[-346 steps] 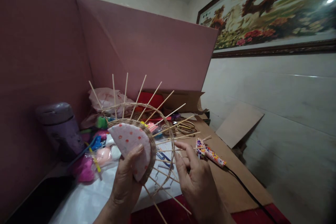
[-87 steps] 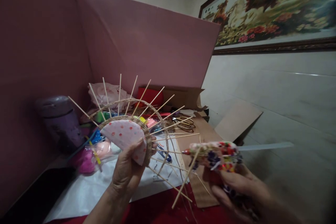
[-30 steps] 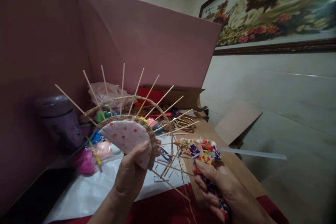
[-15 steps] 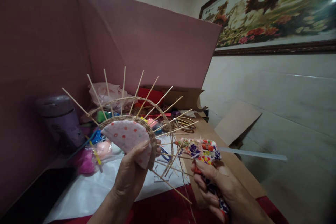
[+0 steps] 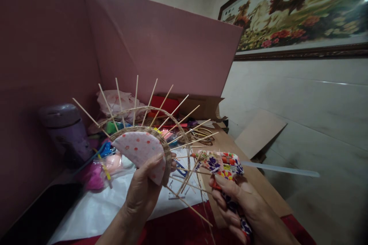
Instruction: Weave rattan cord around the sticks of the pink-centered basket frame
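My left hand (image 5: 148, 183) grips a half-round craft piece (image 5: 140, 147), covered in white cloth with red dots and edged with woven cord. Thin wooden sticks (image 5: 175, 106) fan out from its curved edge. A twisted cord arc (image 5: 169, 114) crosses the sticks partway out. In my right hand (image 5: 235, 199) is a hot glue gun (image 5: 220, 164) wrapped in flowered cloth, its orange tip pointing left at the cord among the right-hand sticks. Whether the tip touches the cord I cannot tell. A long translucent glue stick (image 5: 283, 169) pokes out of the gun's back.
A purple tumbler (image 5: 64, 134) stands at the left. Bags of coloured craft material (image 5: 97, 174) lie near white paper (image 5: 86, 214). Behind are a red item (image 5: 165, 105) and coiled cord (image 5: 201, 134). Pink panels (image 5: 161, 46) enclose the back and left; cardboard (image 5: 255, 176) lies at the right.
The stick tips at the upper left have shifted slightly right and down as the piece turned a little. Both hands keep their hold, and the glue gun stays nearly in place.
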Available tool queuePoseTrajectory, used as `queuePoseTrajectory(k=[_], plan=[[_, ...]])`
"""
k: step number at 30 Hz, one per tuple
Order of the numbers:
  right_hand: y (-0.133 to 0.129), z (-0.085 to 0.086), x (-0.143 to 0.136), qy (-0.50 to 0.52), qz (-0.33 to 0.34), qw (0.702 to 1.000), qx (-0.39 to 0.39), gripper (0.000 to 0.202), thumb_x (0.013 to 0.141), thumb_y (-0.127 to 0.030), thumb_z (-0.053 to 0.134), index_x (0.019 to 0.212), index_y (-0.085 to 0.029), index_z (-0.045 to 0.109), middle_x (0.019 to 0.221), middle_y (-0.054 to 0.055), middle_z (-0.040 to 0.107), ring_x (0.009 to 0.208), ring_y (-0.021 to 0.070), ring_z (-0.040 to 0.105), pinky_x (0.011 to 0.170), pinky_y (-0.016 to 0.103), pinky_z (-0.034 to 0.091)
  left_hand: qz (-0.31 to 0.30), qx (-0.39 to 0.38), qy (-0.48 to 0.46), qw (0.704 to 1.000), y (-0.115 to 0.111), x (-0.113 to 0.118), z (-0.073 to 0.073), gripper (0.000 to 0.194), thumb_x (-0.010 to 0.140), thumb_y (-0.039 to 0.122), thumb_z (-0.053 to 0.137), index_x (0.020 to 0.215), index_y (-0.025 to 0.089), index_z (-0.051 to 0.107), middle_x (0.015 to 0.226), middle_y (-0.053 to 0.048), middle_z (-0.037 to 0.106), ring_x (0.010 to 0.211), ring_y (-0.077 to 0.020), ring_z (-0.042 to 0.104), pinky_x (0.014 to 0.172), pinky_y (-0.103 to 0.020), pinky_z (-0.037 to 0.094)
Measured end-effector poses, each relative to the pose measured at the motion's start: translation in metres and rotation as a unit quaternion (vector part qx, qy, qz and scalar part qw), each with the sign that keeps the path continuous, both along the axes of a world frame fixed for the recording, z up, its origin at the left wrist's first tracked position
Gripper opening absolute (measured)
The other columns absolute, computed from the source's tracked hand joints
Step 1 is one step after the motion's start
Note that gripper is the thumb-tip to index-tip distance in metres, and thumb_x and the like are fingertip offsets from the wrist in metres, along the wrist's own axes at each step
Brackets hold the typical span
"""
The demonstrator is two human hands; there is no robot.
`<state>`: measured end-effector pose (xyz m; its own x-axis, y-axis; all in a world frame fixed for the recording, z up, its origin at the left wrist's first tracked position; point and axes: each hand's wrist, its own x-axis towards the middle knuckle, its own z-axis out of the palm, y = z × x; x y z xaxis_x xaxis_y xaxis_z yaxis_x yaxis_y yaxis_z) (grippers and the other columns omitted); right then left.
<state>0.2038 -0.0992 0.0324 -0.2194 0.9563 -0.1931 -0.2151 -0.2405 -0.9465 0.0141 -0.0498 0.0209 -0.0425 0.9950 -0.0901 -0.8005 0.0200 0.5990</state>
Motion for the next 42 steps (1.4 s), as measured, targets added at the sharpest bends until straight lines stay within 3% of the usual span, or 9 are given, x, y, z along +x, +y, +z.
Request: queuePoseTrajectory(k=[7, 26, 33, 38, 40, 42], plan=[[0.001, 0.000, -0.001, -0.018, 0.015, 1.000, 0.000, 0.037, 0.080, -0.050, 0.054, 0.065, -0.016, 0.047, 0.057, -0.006, 0.044, 0.035, 0.0008, 0.029, 0.027, 0.011, 0.033, -0.002, -0.007, -0.007, 1.000, -0.001, 0.000, 0.000, 0.012, 0.064, 0.010, 0.064, 0.076, 0.012, 0.066, 0.072, -0.006, 0.069, 0.064, -0.0160, 0.063, 0.063, -0.029, 0.055], [-0.003, 0.003, -0.004, -0.021, -0.011, 1.000, 0.005, 0.040, 0.076, -0.053, 0.057, 0.063, -0.016, 0.048, 0.053, -0.006, 0.043, 0.033, 0.0007, 0.028, 0.026, 0.012, 0.031, 0.005, -0.013, -0.013, 1.000, -0.001, 0.000, 0.001, 0.013, 0.061, 0.009, 0.065, 0.074, 0.012, 0.066, 0.070, -0.005, 0.069, 0.063, -0.0164, 0.063, 0.062, -0.029, 0.055], [-0.006, 0.011, -0.003, 0.006, -0.002, 1.000, -0.003, 0.035, 0.076, -0.049, 0.060, 0.071, -0.016, 0.051, 0.058, -0.005, 0.046, 0.037, 0.0015, 0.032, 0.029, 0.012, 0.032, 0.005, -0.026, -0.004, 1.000, -0.001, 0.000, 0.002, 0.013, 0.061, 0.010, 0.064, 0.073, 0.011, 0.065, 0.070, -0.006, 0.068, 0.060, -0.0163, 0.063, 0.060, -0.028, 0.055], [-0.007, 0.023, 0.003, 0.080, 0.025, 0.996, -0.001, 0.035, 0.081, -0.046, 0.054, 0.062, -0.016, 0.049, 0.051, -0.005, 0.040, 0.034, 0.0012, 0.025, 0.027, 0.011, 0.029, 0.008, -0.035, -0.017, 0.999, -0.001, 0.000, 0.002, 0.016, 0.060, 0.007, 0.063, 0.075, 0.011, 0.065, 0.070, -0.007, 0.069, 0.061, -0.0167, 0.064, 0.059, -0.028, 0.055], [-0.008, 0.033, 0.010, 0.111, 0.005, 0.994, 0.017, 0.031, 0.076, -0.045, 0.059, 0.064, -0.018, 0.049, 0.053, -0.005, 0.039, 0.035, 0.0017, 0.022, 0.025, 0.012, 0.025, 0.007, -0.040, -0.022, 0.999, -0.001, 0.000, 0.002, 0.016, 0.060, 0.006, 0.062, 0.076, 0.011, 0.064, 0.070, -0.008, 0.069, 0.060, -0.0172, 0.064, 0.059, -0.029, 0.055], [-0.008, 0.044, 0.020, 0.123, -0.062, 0.989, 0.057, 0.024, 0.075, -0.042, 0.059, 0.069, -0.021, 0.050, 0.055, -0.006, 0.038, 0.036, 0.0031, 0.020, 0.025, 0.012, 0.021, 0.010, -0.044, -0.026, 0.999, 0.000, 0.000, 0.003, 0.017, 0.061, 0.005, 0.061, 0.077, 0.011, 0.064, 0.069, -0.007, 0.069, 0.059, -0.0172, 0.064, 0.058, -0.029, 0.055]])
